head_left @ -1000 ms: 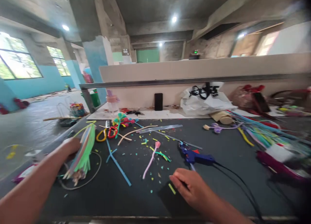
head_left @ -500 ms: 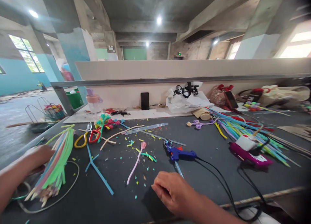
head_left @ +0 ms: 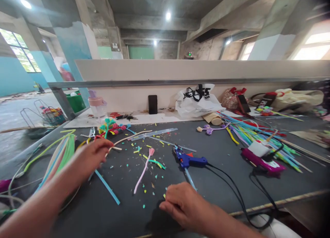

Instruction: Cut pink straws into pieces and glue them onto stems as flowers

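My left hand reaches over the scissors, fingers stretched forward and nothing seen in them. It covers most of the red and yellow handles; the metal blades show just beyond it. A blue pipe cleaner lies below the hand. My right hand rests curled near the table's front edge, and whatever its fingers hold is hidden. A pink-tipped pipe-cleaner stem lies between the hands, with a short green and yellow piece beside it. Beyond my right hand lies a blue glue gun.
A bundle of pipe cleaners lies at left, partly behind my forearm. Clear glue sticks and small clippings lie mid-table. At right are more pipe cleaners and a purple power strip with cords. A phone stands at the back.
My left hand has left the pipe-cleaner bundle and moved right and forward over the scissors. My right hand stays curled in nearly the same place. The view has shifted slightly.
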`<move>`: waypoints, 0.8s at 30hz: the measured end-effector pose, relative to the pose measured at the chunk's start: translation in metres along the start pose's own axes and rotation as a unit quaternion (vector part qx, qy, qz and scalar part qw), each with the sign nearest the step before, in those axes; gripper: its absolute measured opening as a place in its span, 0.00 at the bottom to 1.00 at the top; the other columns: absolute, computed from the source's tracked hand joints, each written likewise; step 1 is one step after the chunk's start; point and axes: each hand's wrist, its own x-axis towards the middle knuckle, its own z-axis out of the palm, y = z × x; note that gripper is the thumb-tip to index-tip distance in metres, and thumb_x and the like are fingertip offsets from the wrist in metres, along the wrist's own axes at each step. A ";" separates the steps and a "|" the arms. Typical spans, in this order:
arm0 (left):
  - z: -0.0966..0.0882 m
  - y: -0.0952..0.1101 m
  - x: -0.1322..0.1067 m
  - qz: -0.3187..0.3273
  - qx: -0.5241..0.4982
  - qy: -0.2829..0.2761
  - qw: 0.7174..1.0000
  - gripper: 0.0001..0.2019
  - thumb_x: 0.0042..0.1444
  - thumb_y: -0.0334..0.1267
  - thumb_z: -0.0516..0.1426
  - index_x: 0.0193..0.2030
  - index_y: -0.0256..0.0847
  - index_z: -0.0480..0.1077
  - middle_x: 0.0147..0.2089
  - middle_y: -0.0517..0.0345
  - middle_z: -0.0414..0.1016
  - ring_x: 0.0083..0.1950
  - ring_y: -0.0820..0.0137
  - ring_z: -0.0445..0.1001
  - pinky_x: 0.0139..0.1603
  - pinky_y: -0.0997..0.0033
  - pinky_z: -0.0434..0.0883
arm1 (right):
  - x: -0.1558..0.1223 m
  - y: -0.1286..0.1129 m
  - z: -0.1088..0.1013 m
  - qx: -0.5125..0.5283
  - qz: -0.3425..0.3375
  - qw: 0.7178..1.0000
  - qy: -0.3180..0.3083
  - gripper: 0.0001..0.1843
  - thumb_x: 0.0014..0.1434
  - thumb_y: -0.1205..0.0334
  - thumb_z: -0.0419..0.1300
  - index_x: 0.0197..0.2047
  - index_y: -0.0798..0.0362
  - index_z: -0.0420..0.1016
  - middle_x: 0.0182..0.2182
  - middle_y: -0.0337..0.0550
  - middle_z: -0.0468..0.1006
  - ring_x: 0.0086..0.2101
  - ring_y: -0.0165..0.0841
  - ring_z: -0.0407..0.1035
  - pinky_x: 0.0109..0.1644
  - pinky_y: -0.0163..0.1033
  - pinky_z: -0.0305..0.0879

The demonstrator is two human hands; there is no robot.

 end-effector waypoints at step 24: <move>0.012 -0.018 -0.086 0.048 -0.002 0.032 0.998 0.10 0.51 0.43 0.52 0.31 0.44 0.72 0.31 0.56 0.76 0.33 0.67 0.71 0.34 0.73 0.66 | 0.004 -0.019 0.009 0.054 0.051 0.996 0.045 0.16 0.63 0.58 0.45 0.27 0.52 0.64 0.22 0.38 0.69 0.24 0.28 0.63 0.28 0.32 0.58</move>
